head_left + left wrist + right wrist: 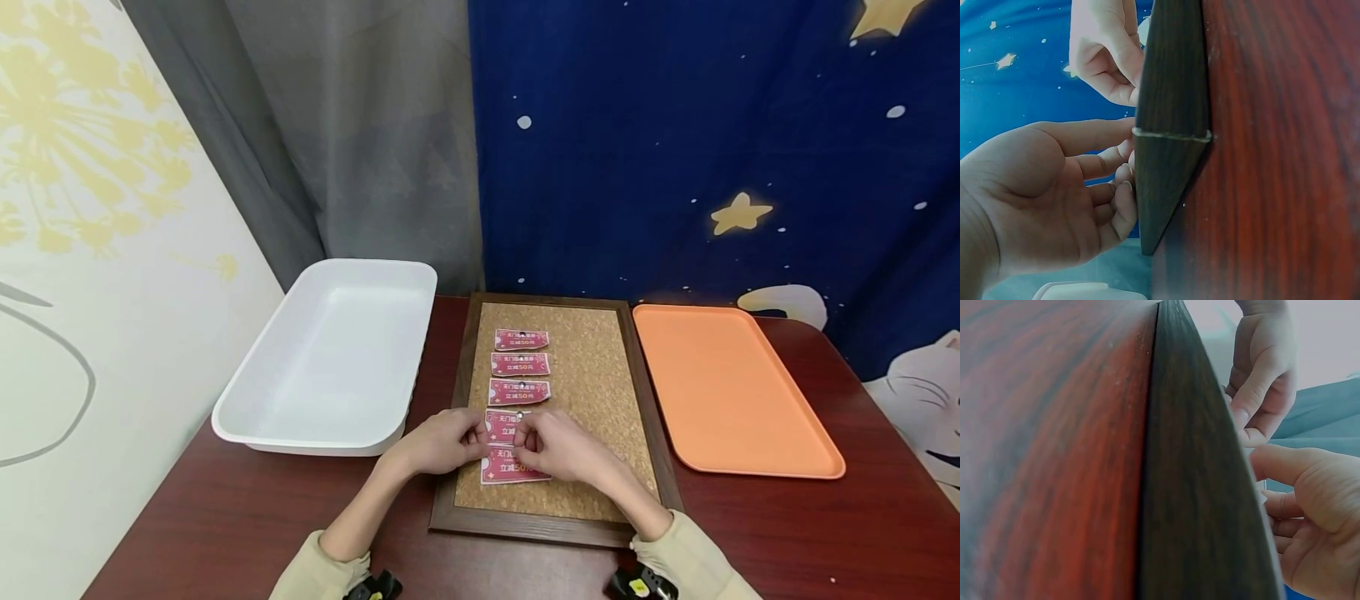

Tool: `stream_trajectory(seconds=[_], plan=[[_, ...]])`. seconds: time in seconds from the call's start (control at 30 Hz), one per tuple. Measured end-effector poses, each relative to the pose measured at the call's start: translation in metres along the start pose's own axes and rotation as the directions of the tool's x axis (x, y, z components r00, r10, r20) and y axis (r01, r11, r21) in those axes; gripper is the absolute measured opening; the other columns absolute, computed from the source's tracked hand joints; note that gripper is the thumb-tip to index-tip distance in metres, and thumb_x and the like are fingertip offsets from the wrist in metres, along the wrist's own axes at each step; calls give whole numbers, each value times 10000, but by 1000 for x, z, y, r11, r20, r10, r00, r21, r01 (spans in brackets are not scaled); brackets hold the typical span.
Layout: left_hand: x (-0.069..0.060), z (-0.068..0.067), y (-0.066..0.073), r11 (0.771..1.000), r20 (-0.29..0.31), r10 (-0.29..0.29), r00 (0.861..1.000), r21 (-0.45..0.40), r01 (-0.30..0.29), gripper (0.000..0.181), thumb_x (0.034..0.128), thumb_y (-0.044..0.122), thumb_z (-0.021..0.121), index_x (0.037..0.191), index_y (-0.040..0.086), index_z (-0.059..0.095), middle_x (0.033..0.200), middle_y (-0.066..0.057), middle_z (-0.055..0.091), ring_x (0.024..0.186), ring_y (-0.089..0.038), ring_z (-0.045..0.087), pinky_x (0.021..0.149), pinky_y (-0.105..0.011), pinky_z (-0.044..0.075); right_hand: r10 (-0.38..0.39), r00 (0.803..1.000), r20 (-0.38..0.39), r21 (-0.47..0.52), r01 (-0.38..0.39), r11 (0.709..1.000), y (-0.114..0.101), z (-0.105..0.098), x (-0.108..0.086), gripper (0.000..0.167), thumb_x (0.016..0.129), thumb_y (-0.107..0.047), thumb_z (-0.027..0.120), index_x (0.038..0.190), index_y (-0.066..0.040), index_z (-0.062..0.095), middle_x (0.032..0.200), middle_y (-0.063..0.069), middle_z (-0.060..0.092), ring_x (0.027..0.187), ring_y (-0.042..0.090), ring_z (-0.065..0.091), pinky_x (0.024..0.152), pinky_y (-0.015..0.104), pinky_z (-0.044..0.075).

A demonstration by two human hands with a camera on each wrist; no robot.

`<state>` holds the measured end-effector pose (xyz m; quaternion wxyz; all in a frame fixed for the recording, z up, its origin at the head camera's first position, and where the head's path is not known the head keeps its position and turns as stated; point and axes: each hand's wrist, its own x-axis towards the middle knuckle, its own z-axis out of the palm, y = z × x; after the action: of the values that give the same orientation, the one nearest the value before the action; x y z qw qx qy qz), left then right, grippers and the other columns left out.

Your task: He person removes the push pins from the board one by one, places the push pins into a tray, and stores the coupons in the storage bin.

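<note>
The left hand (438, 443) has its fingers bent in, thumb and forefinger close together at the left edge of the near coupon (497, 472). The right hand (562, 447) has thumb and forefinger nearly meeting over that coupon's far edge, right of its middle. Both gaps are narrow; whether either hand pinches the paper or something small between the fingertips, I cannot tell, as the board's frame (1175, 75) hides the tips in both wrist views.

The near coupon lies flat at the near end of a column, left of centre on the cork board (592, 400). Just beyond it is the fourth coupon (498, 423), partly covered by the right fingers, with a pin (520, 414) at its far edge. Farther up lie the third coupon (517, 393), the second coupon (519, 366) and the far coupon (521, 341), pink like the others, each with a small dark pin near its far edge.

Left of the board stands a white tub (322, 367); to its right lies an orange tray (727, 383). All rest on the red-brown table (517, 567). Behind hang a grey curtain (390, 150) and a blue starry curtain (615, 167).
</note>
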<state>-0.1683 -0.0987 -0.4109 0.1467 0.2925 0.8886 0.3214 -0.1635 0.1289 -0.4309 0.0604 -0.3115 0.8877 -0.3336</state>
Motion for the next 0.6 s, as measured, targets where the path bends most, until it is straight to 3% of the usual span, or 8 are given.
stream_trajectory(seconds=[0.6], plan=[[-2,-1,-1,1000,-12,14,1000,-10,-14,129,929,52,662,823,101,608,725,50,529,671,-68,468,628,-263,407,-4,1000,-25,8,4,1000,2,0,0,169,813,-38,750,755,-142,631,655,-113,548,595,-14,486,541,211,440]])
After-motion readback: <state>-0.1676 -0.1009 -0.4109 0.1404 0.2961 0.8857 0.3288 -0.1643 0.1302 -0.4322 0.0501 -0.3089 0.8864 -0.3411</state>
